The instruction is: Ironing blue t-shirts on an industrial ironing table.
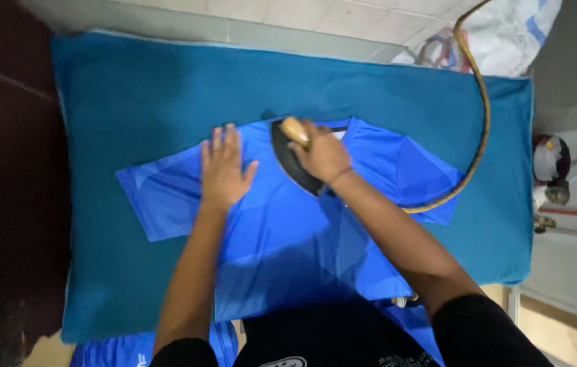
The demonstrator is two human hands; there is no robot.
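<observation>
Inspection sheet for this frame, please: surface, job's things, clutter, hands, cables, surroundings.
Surface: teal padded cover, smooth.
Job's things: blue shirt spread flat; dark iron resting on it near the collar.
Clutter: more blue fabric at the near edge.
Hands: left hand flat on the shirt; right hand gripping the iron's handle.
Cables: braided cord arcing across the right side.
Surroundings: white sack beyond the far corner, tiled floor.

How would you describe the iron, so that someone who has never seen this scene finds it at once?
Start from the teal pad and find the blue shirt spread flat on it. Near the shirt's collar, the right hand closes around a tan handle: that is the iron. It is the only dark, pointed thing there, with a brownish cord curving away.
</observation>
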